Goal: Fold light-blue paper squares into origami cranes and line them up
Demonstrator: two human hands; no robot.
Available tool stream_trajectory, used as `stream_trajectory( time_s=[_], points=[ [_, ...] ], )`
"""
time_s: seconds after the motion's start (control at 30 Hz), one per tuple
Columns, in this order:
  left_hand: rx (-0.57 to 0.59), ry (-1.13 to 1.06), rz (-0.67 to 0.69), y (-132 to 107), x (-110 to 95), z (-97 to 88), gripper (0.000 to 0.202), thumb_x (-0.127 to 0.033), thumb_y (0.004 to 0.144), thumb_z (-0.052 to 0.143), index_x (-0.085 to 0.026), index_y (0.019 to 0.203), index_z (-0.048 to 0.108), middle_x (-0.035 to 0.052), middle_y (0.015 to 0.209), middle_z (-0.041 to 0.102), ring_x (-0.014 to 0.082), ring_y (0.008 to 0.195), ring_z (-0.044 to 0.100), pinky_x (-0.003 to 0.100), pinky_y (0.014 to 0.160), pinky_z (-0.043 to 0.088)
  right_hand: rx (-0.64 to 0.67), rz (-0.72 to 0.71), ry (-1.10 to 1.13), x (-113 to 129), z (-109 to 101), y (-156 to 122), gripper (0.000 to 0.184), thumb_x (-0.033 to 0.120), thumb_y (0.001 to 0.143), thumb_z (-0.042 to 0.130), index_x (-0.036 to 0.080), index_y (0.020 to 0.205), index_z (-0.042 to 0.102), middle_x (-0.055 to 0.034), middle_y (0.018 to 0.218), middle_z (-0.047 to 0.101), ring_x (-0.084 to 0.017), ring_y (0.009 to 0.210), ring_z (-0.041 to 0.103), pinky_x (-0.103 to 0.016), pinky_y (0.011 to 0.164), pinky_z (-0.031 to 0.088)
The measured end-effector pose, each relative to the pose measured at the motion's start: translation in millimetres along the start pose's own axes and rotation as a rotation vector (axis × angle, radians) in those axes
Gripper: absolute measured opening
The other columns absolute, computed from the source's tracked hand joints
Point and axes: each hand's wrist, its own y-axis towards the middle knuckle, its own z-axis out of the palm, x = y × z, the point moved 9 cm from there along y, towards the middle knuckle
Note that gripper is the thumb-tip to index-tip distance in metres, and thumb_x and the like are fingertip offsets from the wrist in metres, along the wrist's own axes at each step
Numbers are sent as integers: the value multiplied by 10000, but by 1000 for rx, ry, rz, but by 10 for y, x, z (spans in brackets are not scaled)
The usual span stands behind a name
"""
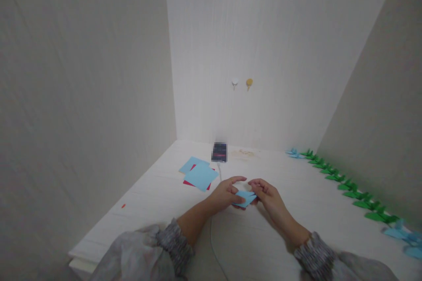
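A small folded piece of light blue paper [245,198] is held between both hands just above the white table [151,204]. My left hand [227,193] pinches its left side, thumb under and fingers over. My right hand [268,196] pinches its right edge with curled fingers. Both wrists come out of grey patterned sleeves at the bottom of the view.
A stack of blue and red paper squares [198,174] lies to the far left. A phone [219,152] with a white cable [212,237] leans at the back wall. A row of green and blue folded paper figures [349,186] lines the right wall. Two hooks [242,82] are on the wall.
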Motion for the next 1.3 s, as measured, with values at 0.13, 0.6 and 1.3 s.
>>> stream_trajectory(
  time_s=[0.13,0.6,1.3],
  points=[
    [-81,12,37,-7,-46,-100,698,-148,498,666,-140,1131,371,-22,493,570,143,449,569,213,446,422,53,10,-12,-23,50,1,270,384,619,594,161,754,524,31,493,522,-104,455,485,-223,455,356],
    [-91,-37,70,-18,-43,-110,437,-302,526,668,-148,837,403,14,599,603,159,525,593,276,512,459,127,-75,4,-36,95,17,385,237,557,666,200,908,514,66,539,501,-86,487,473,-213,480,356],
    [-100,-13,79,-59,-145,-59,314,-409,622,567,-106,700,532,20,591,583,130,528,559,272,548,441,94,10,-169,9,21,-1,146,292,590,612,149,591,587,24,492,550,-102,483,484,-234,519,371]
  ],
)
